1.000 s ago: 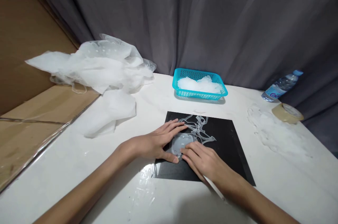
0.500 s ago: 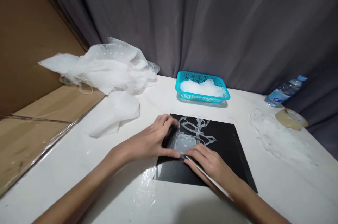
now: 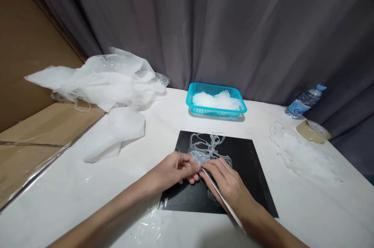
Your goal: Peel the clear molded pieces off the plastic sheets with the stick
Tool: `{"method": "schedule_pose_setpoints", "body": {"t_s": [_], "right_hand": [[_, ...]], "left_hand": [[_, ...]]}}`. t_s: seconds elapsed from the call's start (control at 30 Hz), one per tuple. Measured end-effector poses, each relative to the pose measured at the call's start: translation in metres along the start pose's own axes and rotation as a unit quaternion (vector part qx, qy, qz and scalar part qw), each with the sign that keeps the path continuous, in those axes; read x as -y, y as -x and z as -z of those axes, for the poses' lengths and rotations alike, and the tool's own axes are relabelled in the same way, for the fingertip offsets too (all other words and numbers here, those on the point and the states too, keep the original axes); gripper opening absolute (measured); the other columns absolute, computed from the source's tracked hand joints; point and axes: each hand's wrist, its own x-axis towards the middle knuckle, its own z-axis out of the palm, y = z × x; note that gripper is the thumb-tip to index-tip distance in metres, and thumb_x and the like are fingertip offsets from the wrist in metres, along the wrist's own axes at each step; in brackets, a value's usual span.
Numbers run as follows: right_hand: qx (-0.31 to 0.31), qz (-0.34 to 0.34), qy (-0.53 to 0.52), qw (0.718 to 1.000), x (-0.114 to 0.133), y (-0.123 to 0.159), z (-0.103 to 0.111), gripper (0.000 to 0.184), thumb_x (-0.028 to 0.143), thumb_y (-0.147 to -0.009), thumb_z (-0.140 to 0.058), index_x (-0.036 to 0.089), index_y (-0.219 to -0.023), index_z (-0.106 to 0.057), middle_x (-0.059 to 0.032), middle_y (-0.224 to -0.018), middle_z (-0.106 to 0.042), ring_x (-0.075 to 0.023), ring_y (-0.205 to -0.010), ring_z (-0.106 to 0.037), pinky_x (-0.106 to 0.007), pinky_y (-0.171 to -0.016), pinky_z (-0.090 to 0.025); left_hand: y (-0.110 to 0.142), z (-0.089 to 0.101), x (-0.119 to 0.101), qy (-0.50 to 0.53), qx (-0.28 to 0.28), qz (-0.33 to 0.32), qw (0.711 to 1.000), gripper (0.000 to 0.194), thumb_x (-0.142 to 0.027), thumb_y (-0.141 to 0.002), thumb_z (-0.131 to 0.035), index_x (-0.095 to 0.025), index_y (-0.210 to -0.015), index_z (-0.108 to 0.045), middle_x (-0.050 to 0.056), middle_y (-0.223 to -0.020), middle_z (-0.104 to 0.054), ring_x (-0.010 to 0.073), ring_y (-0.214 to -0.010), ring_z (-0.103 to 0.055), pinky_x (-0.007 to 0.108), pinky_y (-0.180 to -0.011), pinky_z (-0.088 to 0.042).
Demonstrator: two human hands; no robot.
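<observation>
A piece of clear, frosted film with a cut-out openwork pattern [image 3: 210, 146] lies on a black mat [image 3: 251, 178]. My left hand [image 3: 181, 168] is closed at the near edge of this film, thumb and fingers pinched on it. My right hand [image 3: 226, 180] is wrapped round a long, thin white tool [image 3: 233, 217], its exact kind unclear. The tool's tip meets the film right beside my left fingertips. My hands cover the near part of the film, though a faint piece of it shows below my right fingers.
Behind the mat stands a turquoise basket [image 3: 216, 112] with white translucent pieces inside. Crumpled white sheets [image 3: 113, 84] pile up at the left, by cardboard [image 3: 58, 123]. To the right are a water bottle [image 3: 304, 102], a tape roll [image 3: 312, 131] and a spread of clear scraps [image 3: 300, 158].
My left hand has gone from spread over the film's left side to a pinch at its near edge, close to the tool's tip. The view has shifted slightly.
</observation>
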Motion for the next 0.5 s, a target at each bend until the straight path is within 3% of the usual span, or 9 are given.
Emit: {"method": "schedule_pose_setpoints", "body": {"t_s": [0.2,0.5], "right_hand": [[-0.002,-0.006,0.000,1.000,0.0032,0.0023,-0.0011,0.015,0.018,-0.109,-0.053,0.012,-0.116,-0.065,-0.0098,-0.098,-0.073,-0.0227,-0.086,-0.069,-0.033,-0.076,-0.060],[-0.015,-0.046,-0.070,0.996,0.0044,0.0014,0.0007,0.019,0.017,-0.109,-0.050,0.014,-0.121,-0.064,-0.0106,-0.103,-0.073,-0.0225,-0.095,-0.070,-0.034,-0.086,-0.061]], "left_hand": [[0.0033,-0.0009,-0.0050,-0.001,-0.001,0.005,1.000,0.049,-0.065,-0.087,-0.071,-0.016,-0.085,-0.068,0.004,-0.074,-0.073,0.0189,-0.071,-0.067,0.024,-0.058,-0.042],[-0.0026,0.0032,-0.0012,0.000,-0.007,-0.058,0.998,0.029,-0.041,-0.089,-0.071,-0.017,-0.075,-0.064,0.001,-0.069,-0.068,0.0153,-0.066,-0.058,0.027,-0.067,-0.042]]}}
